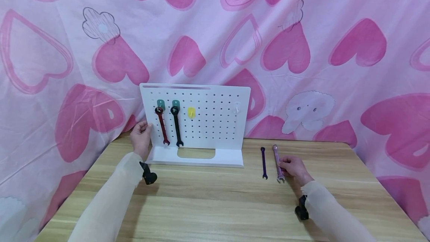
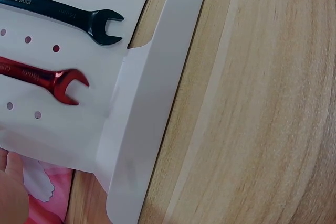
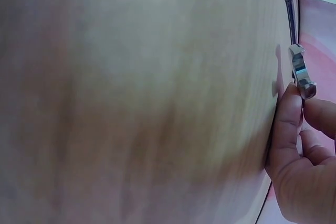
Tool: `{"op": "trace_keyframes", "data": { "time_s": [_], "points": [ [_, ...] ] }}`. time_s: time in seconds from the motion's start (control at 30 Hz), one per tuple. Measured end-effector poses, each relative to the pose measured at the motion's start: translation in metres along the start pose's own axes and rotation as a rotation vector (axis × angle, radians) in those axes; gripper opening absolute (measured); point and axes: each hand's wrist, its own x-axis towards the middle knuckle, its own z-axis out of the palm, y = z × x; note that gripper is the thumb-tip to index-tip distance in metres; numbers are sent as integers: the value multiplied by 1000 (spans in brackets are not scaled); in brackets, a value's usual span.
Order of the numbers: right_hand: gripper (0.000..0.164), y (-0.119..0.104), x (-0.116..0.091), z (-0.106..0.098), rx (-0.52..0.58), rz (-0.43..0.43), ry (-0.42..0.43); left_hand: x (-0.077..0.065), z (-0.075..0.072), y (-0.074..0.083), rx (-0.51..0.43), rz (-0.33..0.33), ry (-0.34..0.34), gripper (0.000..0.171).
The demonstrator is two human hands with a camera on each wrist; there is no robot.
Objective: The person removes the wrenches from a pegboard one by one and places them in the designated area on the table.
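Observation:
At the left edge of a white pegboard stand point(image 1: 215, 122), my left hand point(image 1: 140, 137) grips the board's side with bent fingers. Two wrenches hang beside it from green hooks: a red wrench point(image 1: 162, 126) and a black wrench point(image 1: 177, 126), their open ends down. The left wrist view shows the open ends of the red wrench point(image 2: 65, 85) and black wrench point(image 2: 102, 27) up close. My right hand point(image 1: 293, 168) pinches a shiny light purple wrench point(image 1: 277, 163) between thumb and fingers, on or just above the table. To its left lies a smaller dark purple wrench point(image 1: 263, 163).
A yellow hook point(image 1: 191, 112) and a clear hook point(image 1: 237, 107) are on the pegboard, with nothing hanging from them. The wooden table point(image 1: 215, 204) runs back to a pink curtain point(image 1: 208, 21) with heart prints.

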Motion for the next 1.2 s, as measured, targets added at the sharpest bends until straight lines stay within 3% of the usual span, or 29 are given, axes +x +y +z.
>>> {"op": "trace_keyframes", "data": {
  "time_s": [0.4,1.2],
  "points": [
    [24,0,4,1,-19,31,15,-1,0,3,16,-37,-2,33],
    [22,-5,2,4,-45,52,24,-1,0,3,15,-29,-6,32]
  ]
}}
